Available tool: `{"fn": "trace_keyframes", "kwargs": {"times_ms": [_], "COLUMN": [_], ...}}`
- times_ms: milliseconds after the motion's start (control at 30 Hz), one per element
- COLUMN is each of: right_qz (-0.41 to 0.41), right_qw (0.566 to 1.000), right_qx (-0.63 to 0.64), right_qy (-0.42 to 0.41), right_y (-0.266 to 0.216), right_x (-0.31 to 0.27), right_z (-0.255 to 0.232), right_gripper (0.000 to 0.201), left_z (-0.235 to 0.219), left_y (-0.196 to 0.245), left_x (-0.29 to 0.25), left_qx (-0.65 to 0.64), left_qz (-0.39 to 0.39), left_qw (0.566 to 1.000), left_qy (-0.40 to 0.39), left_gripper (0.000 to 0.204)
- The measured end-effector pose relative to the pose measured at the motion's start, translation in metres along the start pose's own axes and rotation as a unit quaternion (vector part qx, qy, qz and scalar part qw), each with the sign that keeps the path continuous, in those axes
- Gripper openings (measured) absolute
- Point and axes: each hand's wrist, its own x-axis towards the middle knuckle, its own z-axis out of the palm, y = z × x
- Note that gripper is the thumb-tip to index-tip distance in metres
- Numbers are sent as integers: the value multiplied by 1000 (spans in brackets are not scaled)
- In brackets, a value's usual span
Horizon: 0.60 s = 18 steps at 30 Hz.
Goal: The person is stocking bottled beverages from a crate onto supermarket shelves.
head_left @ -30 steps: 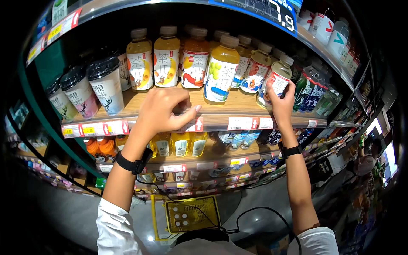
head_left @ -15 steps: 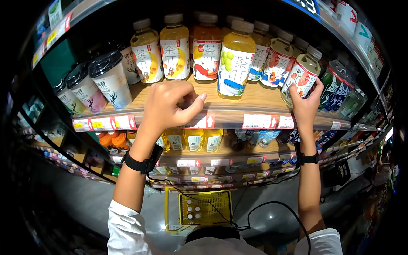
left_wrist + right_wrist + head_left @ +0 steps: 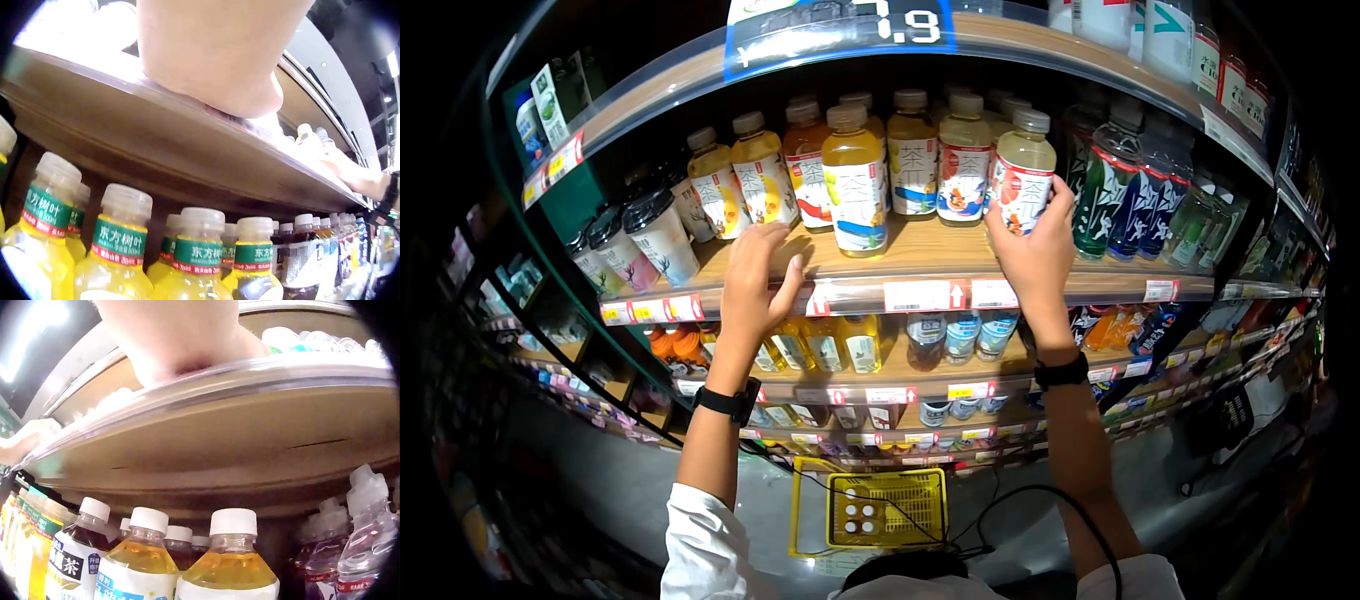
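Observation:
In the head view, my right hand grips the lower part of a pale tea bottle with a red-and-white label, upright at the shelf's front. My left hand is at the shelf edge, fingers relaxed and thumb apart, holding nothing, just in front of a yellow tea bottle. Between the hands stands a yellow bottle with a green-grape label, forward of the others. Both wrist views show a hand's heel over the shelf edge, the left and the right; fingers are hidden there.
Lidded cups stand left on the shelf, dark-labelled bottles right. A price sign hangs above. More drinks fill the lower shelf. On the floor sits a yellow basket holding several white-capped bottles; a black cable loops beside it.
The left hand's curled fingers have loosened and spread. The right hand still holds its bottle, which now stands more upright. The head view has shifted, bringing the upper price sign further into sight.

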Motion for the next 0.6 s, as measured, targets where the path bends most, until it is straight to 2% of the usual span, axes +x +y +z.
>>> {"fn": "trace_keyframes", "kwargs": {"times_ms": [67, 100, 200, 267, 300, 333, 400, 433, 467, 500, 533, 600], "right_qz": [-6, 5, -5, -31, -54, -58, -131, -153, -225, -214, -243, -317], "right_qw": [1000, 1000, 1000, 999, 998, 998, 991, 986, 970, 975, 962, 946], "right_qx": [-1, -3, -15, -19, -27, -7, 18, -26, -52, -5, -8, 54], "right_qy": [-2, -16, -11, 3, 31, 16, 36, 53, 74, 60, 124, 49], "right_y": [5, 3, 2, 2, 7, 11, 21, 22, 31, 34, 36, 42], "right_x": [1, 1, 0, 0, -2, -1, 2, 1, 7, 6, 5, 10], "right_z": [1, -2, -3, -3, 2, 3, 9, 9, 11, 12, 18, 24], "right_gripper": [76, 79, 81, 87, 89, 92, 98, 97, 96, 99, 86, 54], "left_z": [5, 5, 19, 26, 25, 25, 18, 12, 5, -2, -9, -15], "left_y": [15, 29, 83, 118, 140, 156, 201, 225, 245, 267, 295, 337], "left_x": [-23, -40, -107, -175, -209, -250, -324, -373, -424, -465, -501, -569], "left_qx": [5, 4, -25, -115, -106, -107, -150, -149, -153, -170, -191, -222], "left_qz": [-37, -45, -95, -200, -243, -274, -398, -457, -510, -567, -623, -718], "left_qw": [999, 999, 995, 971, 959, 944, 882, 843, 800, 758, 710, 617], "left_qy": [11, -14, -3, -62, -101, -152, -203, -241, -275, -272, -267, -233], "left_gripper": [35, 39, 40, 42, 42, 38, 30, 26, 23, 22, 21, 18]}}
